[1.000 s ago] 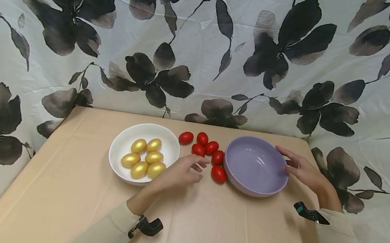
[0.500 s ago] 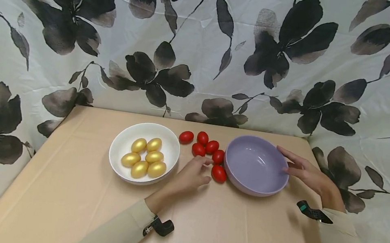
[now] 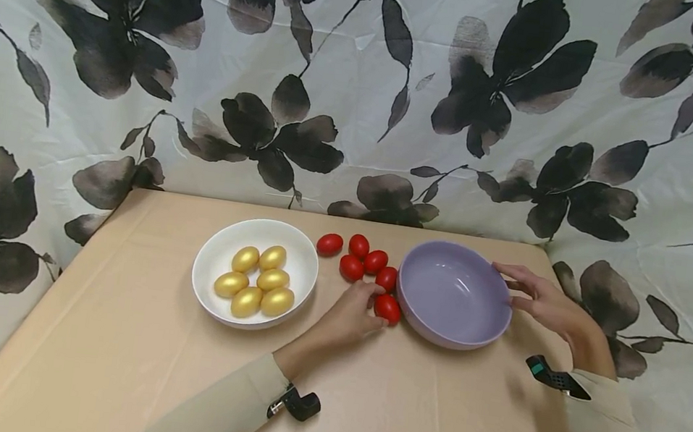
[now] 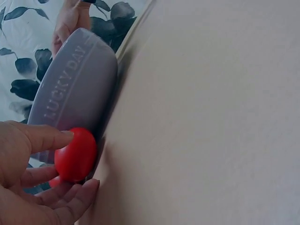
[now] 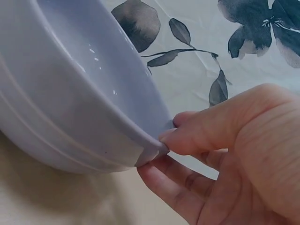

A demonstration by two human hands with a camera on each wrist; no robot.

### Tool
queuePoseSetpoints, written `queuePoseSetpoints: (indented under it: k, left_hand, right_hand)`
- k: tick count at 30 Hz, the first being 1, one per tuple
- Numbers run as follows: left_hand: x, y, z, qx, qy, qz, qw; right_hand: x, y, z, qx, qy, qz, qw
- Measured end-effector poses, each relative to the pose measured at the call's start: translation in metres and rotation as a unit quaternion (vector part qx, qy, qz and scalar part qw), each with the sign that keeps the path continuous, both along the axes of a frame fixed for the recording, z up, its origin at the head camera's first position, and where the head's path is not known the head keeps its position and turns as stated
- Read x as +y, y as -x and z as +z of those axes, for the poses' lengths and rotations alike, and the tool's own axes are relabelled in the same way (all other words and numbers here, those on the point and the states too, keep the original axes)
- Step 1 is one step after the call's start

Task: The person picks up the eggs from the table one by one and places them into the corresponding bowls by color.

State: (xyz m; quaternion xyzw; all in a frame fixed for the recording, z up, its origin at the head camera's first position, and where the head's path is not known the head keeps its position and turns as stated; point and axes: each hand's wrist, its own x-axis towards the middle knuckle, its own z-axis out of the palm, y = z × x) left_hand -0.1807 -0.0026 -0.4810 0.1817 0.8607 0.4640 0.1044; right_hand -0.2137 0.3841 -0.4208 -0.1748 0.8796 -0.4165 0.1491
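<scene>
My left hand is at the nearest red plastic egg, with the thumb and fingers around it. In the left wrist view the thumb tip lies on the upper side of this red egg, and the other fingers are below and behind it. Right beside the egg stands a purple bowl, with nothing inside and raised "LUCKY DAY" lettering on its outer wall. My right hand touches the bowl's right side. In the right wrist view its thumb rests at the rim and the fingertips lie against the outer wall.
Several more red eggs lie loosely grouped behind my left hand. To the left a white bowl holds several gold eggs. The tan tabletop ends at a floral cloth behind.
My left hand has moved right, from beside the white bowl to the nearest red egg, and its fingers have closed around it. My right hand has stayed at the purple bowl.
</scene>
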Motion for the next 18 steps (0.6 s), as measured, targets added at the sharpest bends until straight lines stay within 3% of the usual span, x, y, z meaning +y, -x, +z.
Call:
queuePoseSetpoints:
  k: [7, 18]
  left_hand:
    - [0.0035, -0.0007, -0.0012, -0.001, 0.002, 0.015, 0.9999]
    - [0.0063, -0.0010, -0.0010, -0.023, -0.023, 0.001, 0.9995]
  right_hand:
    - [-0.0008, 0.0012, -0.0002, 0.001, -0.008, 0.001, 1.0000]
    - [0.0019, -0.0001, -0.0003, -0.010, -0.003, -0.003, 0.9999]
